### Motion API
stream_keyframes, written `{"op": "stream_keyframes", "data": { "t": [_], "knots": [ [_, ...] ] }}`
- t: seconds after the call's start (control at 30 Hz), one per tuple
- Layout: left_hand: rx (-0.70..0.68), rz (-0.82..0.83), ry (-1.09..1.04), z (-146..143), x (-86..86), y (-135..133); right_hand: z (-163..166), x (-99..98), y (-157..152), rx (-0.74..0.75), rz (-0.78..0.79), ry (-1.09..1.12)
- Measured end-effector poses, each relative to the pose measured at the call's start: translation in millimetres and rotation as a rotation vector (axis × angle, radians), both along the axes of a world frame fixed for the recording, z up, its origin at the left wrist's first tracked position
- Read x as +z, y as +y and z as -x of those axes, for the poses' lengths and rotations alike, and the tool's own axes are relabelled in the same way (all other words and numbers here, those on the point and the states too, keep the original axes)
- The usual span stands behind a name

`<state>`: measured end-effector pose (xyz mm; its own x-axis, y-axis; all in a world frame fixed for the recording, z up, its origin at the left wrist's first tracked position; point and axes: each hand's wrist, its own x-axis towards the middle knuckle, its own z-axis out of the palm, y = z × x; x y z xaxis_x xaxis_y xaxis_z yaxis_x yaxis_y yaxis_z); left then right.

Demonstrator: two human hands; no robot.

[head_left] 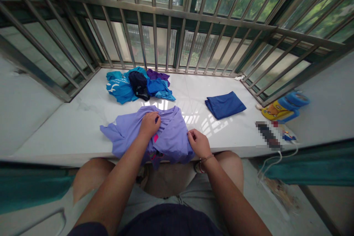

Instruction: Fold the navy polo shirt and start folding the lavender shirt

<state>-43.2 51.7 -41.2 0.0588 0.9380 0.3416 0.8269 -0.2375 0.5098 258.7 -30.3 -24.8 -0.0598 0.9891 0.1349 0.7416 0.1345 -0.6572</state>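
A lavender T-shirt (129, 132) lies partly folded at the front of the white ledge, its lower part hanging over the edge. Some pink and dark print shows near that edge. My left hand (150, 123) rests on the shirt just below the neckline, fingers curled and closed on the cloth. At the shirt's right side, my right hand (199, 143) pinches the edge of the fabric between thumb and fingers. A folded navy blue cloth (225, 105) lies flat farther right, apart from both hands.
Behind the shirt is a pile of crumpled blue, black and purple clothes (118, 86). A blue and yellow bottle (284, 105) stands at the right wall, near a blurred-out object (268, 134) and a white cable (267, 162). Metal window bars (168, 40) line the back.
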Motion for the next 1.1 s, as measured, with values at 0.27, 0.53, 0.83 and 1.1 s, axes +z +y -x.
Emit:
{"op": "stream_keyframes", "data": {
  "t": [0.27, 0.53, 0.83, 1.1],
  "knots": [
    [0.01, 0.007, 0.004, -0.6, -0.1, -0.2, 0.2, -1.0, 0.2, -0.004, 0.001, -0.004],
    [0.006, 0.005, 0.004, -0.7, 0.4, 0.0, 0.3, 0.1, -0.9, 0.003, 0.0, 0.004],
    [0.005, -0.008, 0.003, -0.8, -0.2, -0.5, 1.1, -1.1, -1.4, 0.014, 0.001, -0.016],
    [-0.003, -0.037, -0.006, -0.8, 0.0, 0.1, 3.7, -0.1, -3.7, 0.016, -0.007, -0.08]
  ]
}}
